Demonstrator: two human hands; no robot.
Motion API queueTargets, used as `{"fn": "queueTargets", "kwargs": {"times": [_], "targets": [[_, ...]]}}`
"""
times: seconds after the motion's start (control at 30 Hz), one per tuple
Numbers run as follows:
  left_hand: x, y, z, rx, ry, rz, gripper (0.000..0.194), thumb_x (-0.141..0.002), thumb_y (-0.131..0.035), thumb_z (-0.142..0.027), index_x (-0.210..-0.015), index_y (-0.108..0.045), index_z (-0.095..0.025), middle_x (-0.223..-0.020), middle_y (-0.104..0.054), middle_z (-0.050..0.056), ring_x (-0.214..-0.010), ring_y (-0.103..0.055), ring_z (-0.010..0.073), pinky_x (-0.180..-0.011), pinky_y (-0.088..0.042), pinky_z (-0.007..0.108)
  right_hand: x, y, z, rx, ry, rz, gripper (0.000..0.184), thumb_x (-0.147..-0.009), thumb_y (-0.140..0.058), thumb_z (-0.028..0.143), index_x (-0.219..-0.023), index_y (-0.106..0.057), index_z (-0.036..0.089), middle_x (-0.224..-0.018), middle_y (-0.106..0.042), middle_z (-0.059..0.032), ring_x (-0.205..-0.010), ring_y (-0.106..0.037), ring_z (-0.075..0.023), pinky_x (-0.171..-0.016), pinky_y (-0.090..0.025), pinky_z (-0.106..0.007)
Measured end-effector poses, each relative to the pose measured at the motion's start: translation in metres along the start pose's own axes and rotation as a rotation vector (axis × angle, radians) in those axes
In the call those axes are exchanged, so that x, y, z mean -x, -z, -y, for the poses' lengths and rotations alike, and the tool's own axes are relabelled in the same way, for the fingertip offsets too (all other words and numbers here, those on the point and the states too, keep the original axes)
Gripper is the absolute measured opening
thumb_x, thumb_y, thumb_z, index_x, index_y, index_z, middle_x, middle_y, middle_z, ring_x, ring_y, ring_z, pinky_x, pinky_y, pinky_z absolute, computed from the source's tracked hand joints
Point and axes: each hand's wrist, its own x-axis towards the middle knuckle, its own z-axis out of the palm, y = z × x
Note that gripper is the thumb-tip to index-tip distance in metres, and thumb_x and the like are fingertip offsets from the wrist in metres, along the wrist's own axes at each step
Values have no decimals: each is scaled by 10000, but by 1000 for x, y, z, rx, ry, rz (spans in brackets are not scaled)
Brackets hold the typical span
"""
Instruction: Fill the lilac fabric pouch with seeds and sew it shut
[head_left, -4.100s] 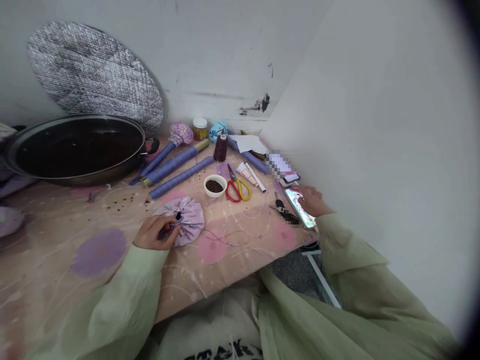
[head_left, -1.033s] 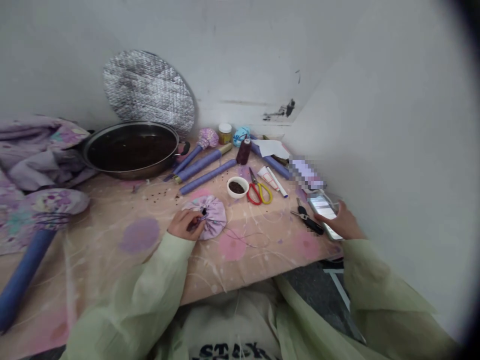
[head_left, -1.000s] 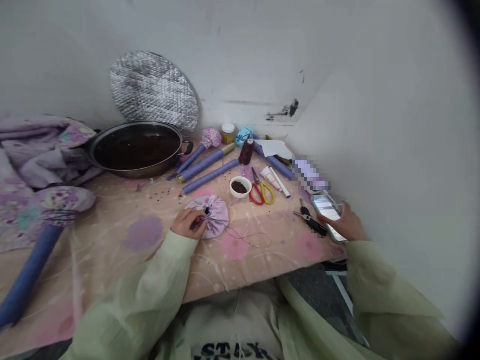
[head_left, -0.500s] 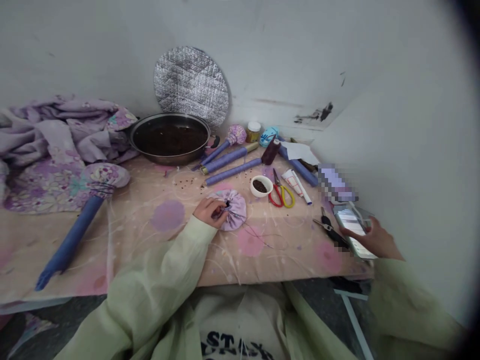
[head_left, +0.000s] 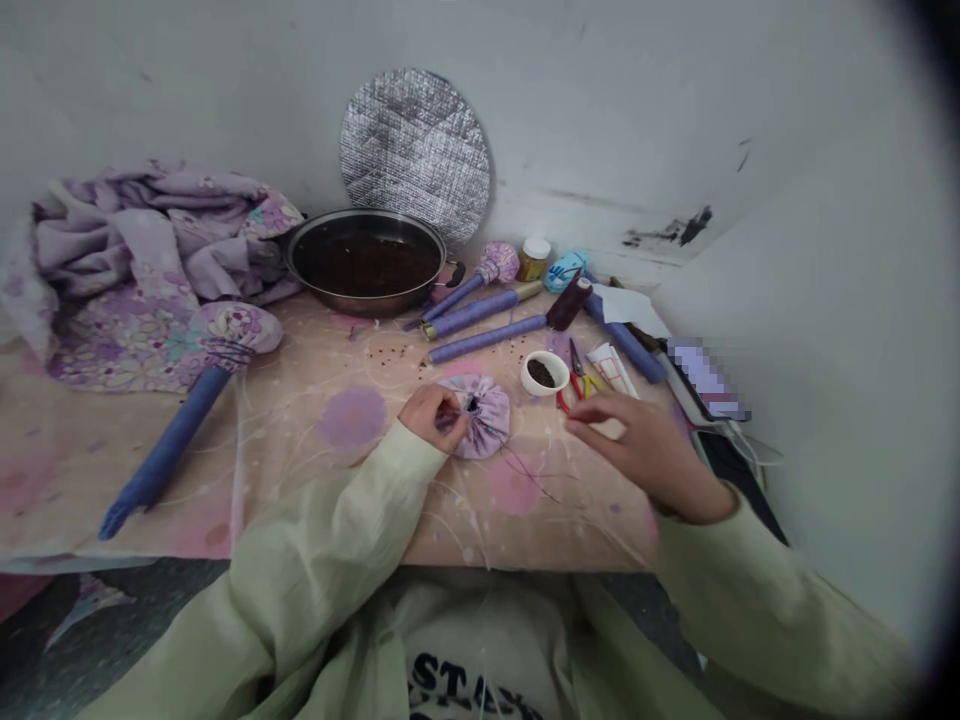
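My left hand (head_left: 433, 415) pinches the edge of a gathered pouch of lilac flowered cloth (head_left: 491, 415), which is puckered around a small dark opening. From the pouch, a dark thread (head_left: 532, 475) trails over the tablecloth. Over the right part of the table hovers my right hand (head_left: 649, 450), its thumb and forefinger curved with a gap between them and nothing visible in them. It partly covers scissors with red and yellow handles (head_left: 576, 385). Just beyond is a small white bowl (head_left: 556, 387) of dark grains.
A wide pan (head_left: 367, 300) with dark contents stands at the back, near a round silver mat (head_left: 420, 150). Flowered cloth (head_left: 127, 330) and a blue-handled cloth-headed mallet (head_left: 180, 430) lie left. Blue-wrapped sticks (head_left: 487, 340), a thread spool (head_left: 570, 303), a jar (head_left: 533, 260) and a phone (head_left: 701, 370) lie right.
My right hand has let go of the phone at the right edge and moved left, toward the scissors. My left hand still holds the pouch. The view has shifted slightly.
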Motion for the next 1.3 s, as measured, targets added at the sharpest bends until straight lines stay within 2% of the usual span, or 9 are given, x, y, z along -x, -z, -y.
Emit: {"fn": "queueTargets", "kwargs": {"times": [0.13,0.23,0.37,0.47,0.57,0.77,0.93,1.07,1.3], "targets": [[-3,3,4,239,215,41,200,-734,-604,-356,-657,-559,-177,-619,-553,10,-559,-474,113,-573,-405,257,-44,-47,31,-63,150,97,106,-792,-571,243,-742,-640,179,-748,-643,-32,-721,-581,-144,-679,-430,-269],[-7,4,5,618,438,87,325,-676,-667,-479,-693,-571,-169,-620,-537,2,-541,-469,102,-538,-396,254,-67,-72,42,13,187,172,139,-793,-571,250,-720,-655,166,-711,-632,-38,-682,-554,-142,-641,-390,-262],[-17,11,-2,1191,674,130,442,-571,-719,-544,-677,-489,-181,-566,-401,-31,-509,-412,94,-483,-353,249,-81,-85,43,86,186,237,221,-801,-544,260,-627,-646,170,-617,-616,-29,-581,-518,-126,-571,-326,-256],[-21,18,-9,1391,740,123,405,-599,-689,-487,-661,-420,-190,-594,-305,-30,-526,-362,91,-490,-329,253,-81,-84,40,103,209,246,240,-781,-560,248,-559,-621,178,-542,-581,-14,-526,-482,-119,-546,-296,-260],[-21,22,-11,1446,758,118,379,-632,-625,-463,-647,-359,-193,-614,-246,-22,-542,-324,101,-509,-315,267,-79,-85,38,109,217,258,251,-765,-554,208,-516,-573,181,-509,-542,-1,-493,-441,-111,-527,-277,-262],[-18,21,-5,1315,716,175,385,-745,-437,-540,-654,-292,-196,-627,-181,-15,-543,-281,124,-532,-296,292,-73,-89,39,165,247,185,205,-755,-521,158,-552,-535,180,-584,-552,-21,-618,-486,-149,-612,-331,-279],[-19,21,-8,1358,776,142,417,-734,-450,-556,-644,-278,-188,-625,-145,-25,-511,-198,101,-489,-262,269,-68,-87,41,107,230,102,159,-743,-516,140,-602,-581,173,-649,-563,-35,-687,-509,-168,-664,-363,-292],[-21,23,-10,1387,771,129,397,-742,-445,-524,-635,-266,-187,-625,-145,-24,-515,-222,104,-497,-282,272,-67,-86,41,41,204,33,155,-736,-522,146,-598,-587,175,-657,-551,-31,-702,-512,-169,-688,-375,-298],[-19,23,-7,1283,719,153,397,-745,-388,-568,-645,-288,-197,-627,-183,-11,-557,-271,137,-553,-297,308,-68,-85,40,-30,183,-37,151,-728,-520,128,-590,-559,177,-668,-548,-31,-720,-524,-172,-687,-386,-297]]}}
